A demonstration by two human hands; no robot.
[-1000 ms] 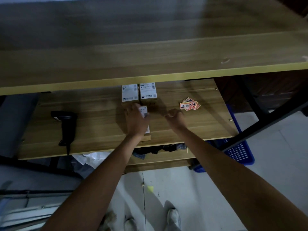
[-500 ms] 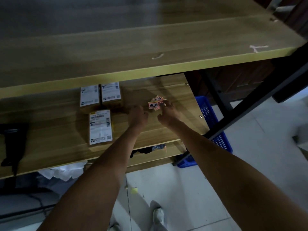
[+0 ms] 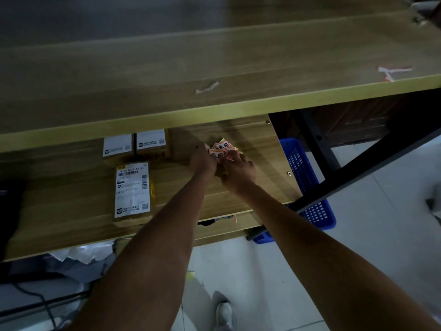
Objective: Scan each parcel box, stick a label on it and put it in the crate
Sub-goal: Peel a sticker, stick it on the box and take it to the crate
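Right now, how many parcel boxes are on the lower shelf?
3. Two small boxes sit side by side at the back, the left one and the right one, partly under the upper shelf. A longer box lies in front. More could be hidden under that shelf.

Bare forearms, light grey shoe

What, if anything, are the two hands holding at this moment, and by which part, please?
Both the left hand and the right hand are at the pile of red-and-white labels on the shelf, fingers on its near edge; whether either actually pinches a label cannot be told.
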